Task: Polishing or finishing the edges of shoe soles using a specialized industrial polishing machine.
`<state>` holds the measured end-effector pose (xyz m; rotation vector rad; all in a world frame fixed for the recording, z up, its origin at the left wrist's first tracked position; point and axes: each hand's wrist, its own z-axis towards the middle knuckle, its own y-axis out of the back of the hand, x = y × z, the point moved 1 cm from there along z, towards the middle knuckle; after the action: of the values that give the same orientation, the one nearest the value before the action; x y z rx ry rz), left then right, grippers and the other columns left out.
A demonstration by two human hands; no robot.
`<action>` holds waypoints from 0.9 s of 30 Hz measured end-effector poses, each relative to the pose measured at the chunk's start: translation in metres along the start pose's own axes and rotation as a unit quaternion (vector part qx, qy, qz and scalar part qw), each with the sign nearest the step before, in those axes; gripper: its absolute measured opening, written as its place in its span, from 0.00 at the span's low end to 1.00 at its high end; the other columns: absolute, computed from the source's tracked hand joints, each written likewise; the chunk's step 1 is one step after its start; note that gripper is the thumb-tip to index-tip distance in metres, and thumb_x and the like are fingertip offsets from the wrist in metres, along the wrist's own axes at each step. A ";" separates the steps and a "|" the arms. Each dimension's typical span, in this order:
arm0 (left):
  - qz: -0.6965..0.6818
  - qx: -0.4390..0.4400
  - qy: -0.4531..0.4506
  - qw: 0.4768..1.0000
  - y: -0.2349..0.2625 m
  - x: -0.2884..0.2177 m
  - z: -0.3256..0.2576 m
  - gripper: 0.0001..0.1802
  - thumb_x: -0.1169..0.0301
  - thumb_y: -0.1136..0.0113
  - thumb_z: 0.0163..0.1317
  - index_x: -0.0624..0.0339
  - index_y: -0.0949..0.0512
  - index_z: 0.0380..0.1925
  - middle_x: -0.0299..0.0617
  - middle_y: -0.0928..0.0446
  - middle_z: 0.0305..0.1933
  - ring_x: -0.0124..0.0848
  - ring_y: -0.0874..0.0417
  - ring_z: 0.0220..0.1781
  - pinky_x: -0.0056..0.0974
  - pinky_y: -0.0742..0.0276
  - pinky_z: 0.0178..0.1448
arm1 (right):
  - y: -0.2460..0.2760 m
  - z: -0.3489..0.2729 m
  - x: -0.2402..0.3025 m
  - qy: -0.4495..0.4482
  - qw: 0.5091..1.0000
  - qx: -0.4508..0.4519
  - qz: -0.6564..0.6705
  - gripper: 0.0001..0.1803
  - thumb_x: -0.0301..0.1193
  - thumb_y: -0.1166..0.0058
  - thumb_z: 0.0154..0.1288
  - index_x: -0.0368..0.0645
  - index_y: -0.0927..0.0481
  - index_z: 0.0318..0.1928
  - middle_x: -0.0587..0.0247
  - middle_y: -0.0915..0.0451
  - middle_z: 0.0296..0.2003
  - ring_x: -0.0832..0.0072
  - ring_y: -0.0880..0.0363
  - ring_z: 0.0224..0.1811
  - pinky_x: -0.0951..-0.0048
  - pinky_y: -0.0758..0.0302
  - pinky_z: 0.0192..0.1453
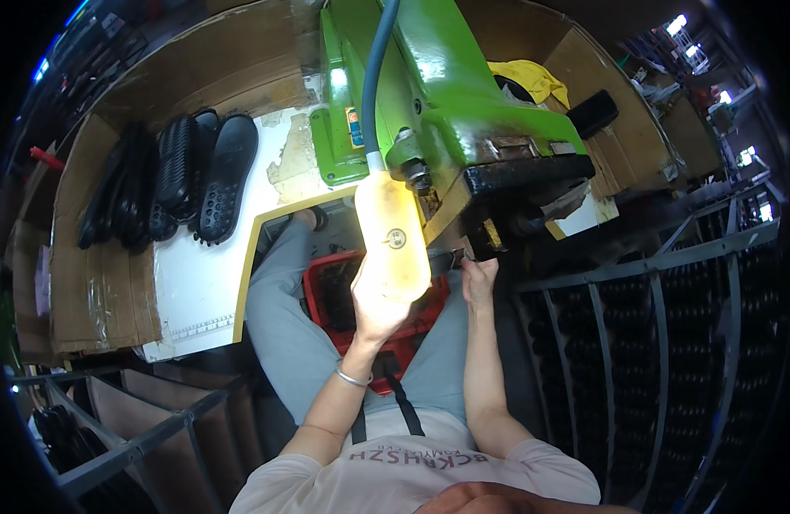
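My left hand is under the glowing lamp of a green machine. The lamp's glare and body hide its fingers. Close to the machine's dark working head, my right hand has its fingers pressed together at the end of a dark piece. That piece spans the gap between both hands, mostly hidden by the lamp, and its kind cannot be made out. Several black shoe soles lie on the white table to the left, some leaning in a bundle.
Cardboard walls border the table's left side. Below the hands, a red crate with dark contents sits between my legs. Metal racks with rows of dark items stand at right; another frame is at lower left. A yellow cloth lies behind the machine.
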<state>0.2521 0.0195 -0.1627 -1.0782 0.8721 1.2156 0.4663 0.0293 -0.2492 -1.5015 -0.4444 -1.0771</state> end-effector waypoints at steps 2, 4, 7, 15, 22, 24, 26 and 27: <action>0.062 0.022 -0.035 0.997 0.012 0.012 0.000 0.18 0.83 0.35 0.53 0.70 0.26 0.45 0.46 0.21 0.44 0.29 0.19 0.44 0.34 0.23 0.51 | -0.003 0.001 0.011 0.007 0.996 -0.024 -0.086 0.20 0.16 0.35 0.52 0.41 0.29 0.44 0.68 0.28 0.39 0.79 0.28 0.42 0.77 0.29 0.49; -0.048 0.020 0.002 0.999 0.007 0.003 -0.002 0.17 0.84 0.39 0.53 0.69 0.27 0.45 0.44 0.22 0.43 0.29 0.20 0.44 0.34 0.23 0.52 | 0.000 0.004 0.032 0.037 0.986 -0.042 -0.160 0.19 0.18 0.32 0.50 0.41 0.27 0.41 0.69 0.28 0.37 0.81 0.29 0.40 0.79 0.31 0.47; -0.154 0.019 0.031 0.987 0.009 -0.003 -0.002 0.18 0.87 0.43 0.53 0.67 0.29 0.45 0.42 0.25 0.43 0.29 0.21 0.45 0.33 0.24 0.53 | -0.015 0.008 0.076 0.116 0.954 -0.022 -0.275 0.18 0.19 0.31 0.47 0.40 0.26 0.37 0.70 0.28 0.36 0.80 0.30 0.40 0.78 0.32 0.47; -0.050 0.047 -0.001 0.998 0.035 -0.043 0.011 0.23 0.89 0.36 0.45 0.67 0.28 0.44 0.42 0.24 0.43 0.30 0.20 0.47 0.34 0.23 0.54 | -0.078 0.000 0.144 0.222 0.842 0.020 -0.492 0.21 0.24 0.27 0.40 0.41 0.27 0.33 0.64 0.29 0.33 0.71 0.29 0.39 0.71 0.32 0.46; -0.149 -0.040 -0.041 0.987 0.081 -0.024 0.001 0.24 0.76 0.25 0.46 0.63 0.29 0.39 0.45 0.24 0.41 0.29 0.22 0.41 0.32 0.23 0.48 | -0.121 -0.007 0.125 0.185 0.909 0.055 -0.369 0.30 0.23 0.24 0.35 0.40 0.31 0.38 0.63 0.29 0.37 0.73 0.29 0.41 0.72 0.30 0.50; -0.210 -0.063 -0.004 0.976 0.093 -0.020 -0.006 0.24 0.75 0.24 0.47 0.63 0.30 0.38 0.45 0.25 0.41 0.30 0.23 0.41 0.32 0.23 0.47 | -0.121 -0.009 0.112 0.205 0.899 0.081 -0.378 0.34 0.23 0.22 0.34 0.40 0.33 0.40 0.60 0.31 0.42 0.74 0.29 0.42 0.74 0.29 0.50; -0.211 -0.067 -0.004 0.975 0.106 -0.014 -0.008 0.24 0.75 0.24 0.47 0.62 0.31 0.38 0.44 0.27 0.41 0.30 0.23 0.41 0.32 0.23 0.47 | -0.128 -0.011 0.098 0.221 0.911 0.085 -0.338 0.34 0.22 0.22 0.34 0.38 0.32 0.42 0.61 0.31 0.43 0.74 0.27 0.44 0.73 0.27 0.50; -0.219 -0.063 -0.008 0.974 0.113 -0.011 -0.010 0.23 0.75 0.25 0.48 0.62 0.31 0.38 0.44 0.27 0.41 0.30 0.23 0.42 0.34 0.21 0.48 | -0.131 -0.015 0.092 0.222 0.911 0.084 -0.338 0.34 0.22 0.22 0.34 0.38 0.32 0.42 0.61 0.31 0.43 0.74 0.27 0.44 0.73 0.27 0.50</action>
<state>0.1394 0.0081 -0.1737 -1.2822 0.5100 0.9132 0.4041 0.0218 -0.1010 -0.9073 -0.7358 -1.8216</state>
